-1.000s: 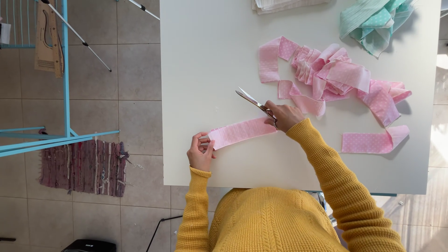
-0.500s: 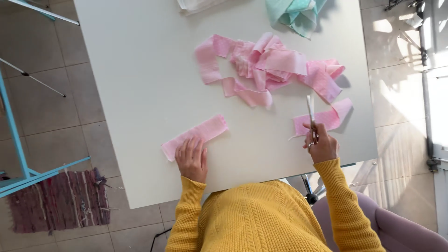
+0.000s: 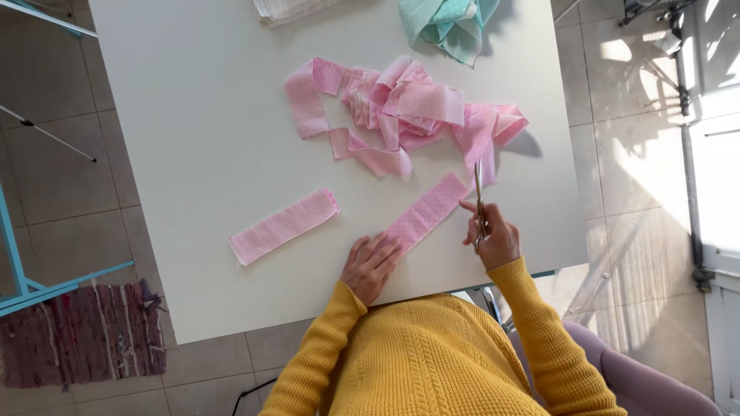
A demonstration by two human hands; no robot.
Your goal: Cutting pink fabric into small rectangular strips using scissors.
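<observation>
Two pink strips on the white table (image 3: 193,115): cut strip (image 3: 283,226) lies apart; uncut strip (image 3: 426,212), running from the pink heap (image 3: 408,112), is pinned flat by the left hand (image 3: 370,266). Right hand (image 3: 493,239) grips scissors (image 3: 479,202), blades near closed. Step: measuring; a cut across the strip likely needs opened blades.

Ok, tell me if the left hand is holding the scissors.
No, the left hand lies flat on a pink fabric strip, while the right hand grips the scissors.

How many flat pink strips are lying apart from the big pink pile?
2. One pink strip lies alone, left of the left hand. The other strip is under that hand's fingers, beside the scissors in the right hand. The pile may hide more.
</observation>
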